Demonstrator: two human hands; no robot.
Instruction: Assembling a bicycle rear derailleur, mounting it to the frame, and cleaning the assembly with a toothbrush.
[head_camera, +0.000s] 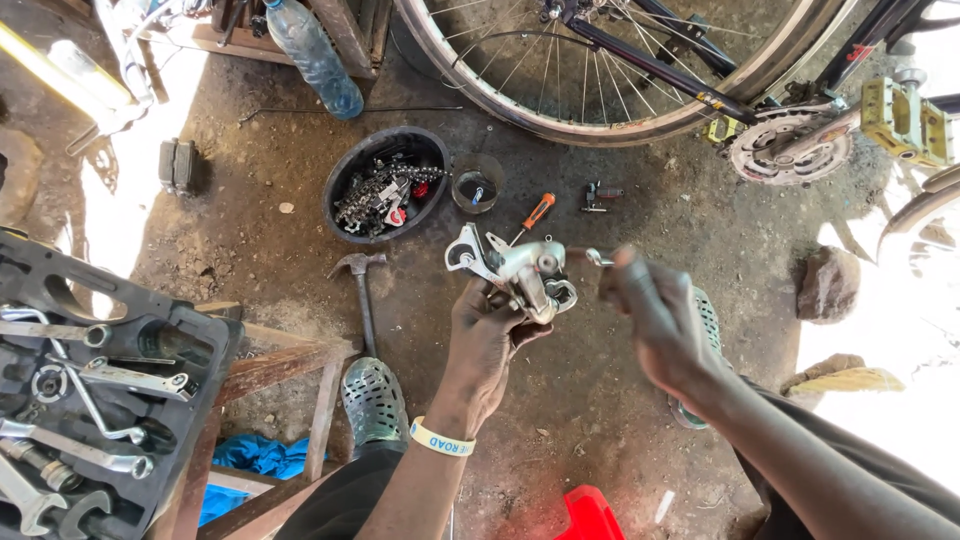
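Left hand (487, 325) is gripping a silver derailleur (515, 270) from below, fingers closed round its body, wrist bent up, a pale wristband (440, 438) on the forearm. Right hand (655, 315) is coming in from the right, fingers pinched on a small metal tool (592, 256) whose tip is meeting the derailleur's right side; the hand is blurred, so the exact grip is hard to read. The derailleur is hanging in the air between the two hands, above the dirt floor.

Containers: a black bowl (340, 175) on the ground is holding a chain and small parts, some red. Just right of it, a small cup (477, 183) is holding dark liquid. At lower left, an open black tool case (60, 290) is holding spanners and sockets.

Around: a hammer (362, 290) is lying below the bowl, an orange-handled screwdriver (536, 213) just above the derailleur. A bicycle wheel (600, 90) is crossing the top, chainring (790, 148) and pedal (905, 120) to its right. A plastic bottle (315, 55) is lying upper left. Green shoes (374, 400) are planted below the hands.
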